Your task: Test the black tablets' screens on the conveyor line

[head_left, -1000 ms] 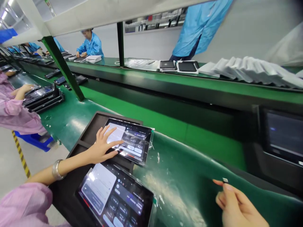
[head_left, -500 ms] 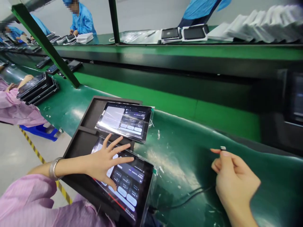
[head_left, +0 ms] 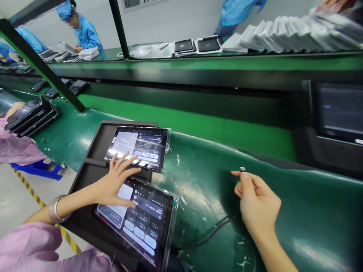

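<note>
1. The far tablet (head_left: pixel 150 145) and near tablet (head_left: pixel 141 217), both lit, lie on the black tray (head_left: pixel 98 145), overhanging its right edge.
2. Over the tray, the left hand (head_left: pixel 113 185) has spread fingers, grasping nothing; screen contact cannot be told.
3. Right of the tray, the right hand (head_left: pixel 259 200) pinches a silver-tipped plug (head_left: pixel 242 169) above the green worktop (head_left: pixel 198 162).
4. A black cable (head_left: pixel 211 232) lies right of the tray.

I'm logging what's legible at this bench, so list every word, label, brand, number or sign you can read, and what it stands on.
None can be read.
Upper black rectangular tablet with lit screen: text too small.
Lower black rectangular tablet with lit screen: text too small.
Dark glossy rectangular screen at far right: bluish mark, too blurred.
</note>
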Available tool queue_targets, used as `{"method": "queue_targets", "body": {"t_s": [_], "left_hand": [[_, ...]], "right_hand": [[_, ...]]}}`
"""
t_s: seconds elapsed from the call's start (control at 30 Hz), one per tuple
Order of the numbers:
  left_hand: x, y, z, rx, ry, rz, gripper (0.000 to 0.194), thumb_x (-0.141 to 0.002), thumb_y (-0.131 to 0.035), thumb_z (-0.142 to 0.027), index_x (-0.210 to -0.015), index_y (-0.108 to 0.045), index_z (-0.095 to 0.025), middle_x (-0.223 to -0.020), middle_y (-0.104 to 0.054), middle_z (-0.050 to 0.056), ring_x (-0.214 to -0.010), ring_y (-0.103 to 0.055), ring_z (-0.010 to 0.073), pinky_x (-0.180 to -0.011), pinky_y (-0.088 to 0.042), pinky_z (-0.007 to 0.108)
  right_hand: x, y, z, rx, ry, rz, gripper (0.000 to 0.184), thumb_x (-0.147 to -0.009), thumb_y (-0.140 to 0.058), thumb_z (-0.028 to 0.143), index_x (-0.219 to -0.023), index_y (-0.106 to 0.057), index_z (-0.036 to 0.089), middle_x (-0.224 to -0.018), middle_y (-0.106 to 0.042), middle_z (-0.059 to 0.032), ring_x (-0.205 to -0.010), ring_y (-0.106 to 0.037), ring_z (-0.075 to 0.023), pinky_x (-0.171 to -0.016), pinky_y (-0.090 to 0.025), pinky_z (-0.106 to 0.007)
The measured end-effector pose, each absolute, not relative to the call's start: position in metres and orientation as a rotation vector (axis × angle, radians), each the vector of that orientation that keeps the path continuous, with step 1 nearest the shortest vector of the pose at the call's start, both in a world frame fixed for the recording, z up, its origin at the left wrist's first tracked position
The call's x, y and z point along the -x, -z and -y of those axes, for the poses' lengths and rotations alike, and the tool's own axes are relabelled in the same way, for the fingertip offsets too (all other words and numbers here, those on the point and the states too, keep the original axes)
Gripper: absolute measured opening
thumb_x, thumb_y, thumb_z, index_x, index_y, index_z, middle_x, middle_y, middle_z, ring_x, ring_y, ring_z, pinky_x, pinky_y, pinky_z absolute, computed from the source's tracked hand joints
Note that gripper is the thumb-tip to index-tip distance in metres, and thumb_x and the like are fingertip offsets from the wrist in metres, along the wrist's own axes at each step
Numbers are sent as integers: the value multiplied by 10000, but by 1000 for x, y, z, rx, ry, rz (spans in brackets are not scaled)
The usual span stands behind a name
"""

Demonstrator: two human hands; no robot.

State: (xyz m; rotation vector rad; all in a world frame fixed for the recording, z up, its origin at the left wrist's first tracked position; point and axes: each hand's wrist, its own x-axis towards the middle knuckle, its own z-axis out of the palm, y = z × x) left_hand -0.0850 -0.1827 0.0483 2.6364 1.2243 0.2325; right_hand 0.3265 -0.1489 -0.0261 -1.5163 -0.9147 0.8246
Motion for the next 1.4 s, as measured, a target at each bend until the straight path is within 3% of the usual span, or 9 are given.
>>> {"method": "queue_targets", "body": {"t_s": [0.1,0.17,0.37,0.5,0.73,0.9,1.07,1.23,1.4], "left_hand": [[92,-45,164,-2640,-334,-1405,574,-937,-653,-593,-1323,-442,-224,-1611,-432,176,-1549,-274,378,-1250,20,702],[95,-42,154,-2655,-335,-1432,483,-940,-651,-562,-1241,-482,-224,-1564,-506,147,-1501,-359,353,-1263,50,668],[90,-47,150,-2641,-181,-1314,685,-940,-636,-627,-1445,-416,-218,-1549,-533,130,-1523,-345,332,-1269,167,588],[73,-59,173,-2619,-254,-1136,765,-817,-696,-756,-1318,-465,-226,-1622,-431,166,-1567,-235,383,-1272,116,634],[33,-51,208,-2677,-249,-943,1083,-643,-701,-904,-1424,-440,-202,-1635,-390,208,-1572,-204,458,-1256,111,700],[24,-42,209,-2709,-157,-1009,961,-720,-709,-841,-1409,-488,-208,-1670,-337,191,-1590,-153,447,-1242,69,742],[21,-47,205,-2737,-133,-994,1033,-710,-728,-829,-1478,-432,-205,-1689,-298,185,-1592,-125,459,-1238,69,745],[23,-51,175,-2705,-277,-1071,892,-705,-708,-857,-1303,-518,-223,-1589,-466,172,-1565,-212,448,-1226,115,752],[29,-46,140,-2661,-342,-1264,760,-808,-599,-862,-1188,-575,-204,-1516,-538,154,-1519,-296,433,-1206,173,752]], "right_hand": [[-327,26,148,1531,-829,912,515,-869,-696,685,-928,-728,174,-553,-361,68,-522,-313,-120,-498,-207,-301],[-328,27,146,1537,-845,902,541,-847,-702,714,-924,-727,179,-556,-366,65,-531,-322,-126,-505,-219,-304],[-329,28,145,1541,-850,877,570,-822,-727,733,-928,-727,172,-551,-385,61,-537,-340,-132,-520,-241,-318],[-327,26,146,1541,-837,889,545,-844,-720,711,-922,-730,172,-548,-381,65,-524,-335,-121,-502,-227,-316],[-326,24,147,1544,-836,911,511,-875,-703,677,-918,-720,168,-545,-379,71,-528,-336,-116,-514,-243,-316],[-328,27,148,1549,-868,906,507,-875,-700,676,-934,-725,173,-552,-370,72,-536,-330,-120,-526,-237,-320],[-331,27,149,1583,-860,931,550,-859,-676,726,-934,-721,183,-557,-369,65,-548,-335,-137,-544,-245,-322],[-331,22,150,1684,-871,937,661,-815,-636,816,-956,-723,177,-558,-379,54,-534,-315,-136,-518,-234,-304],[-334,23,149,1694,-882,943,676,-787,-632,839,-945,-721,188,-567,-380,50,-540,-325,-148,-528,-245,-309]]}}
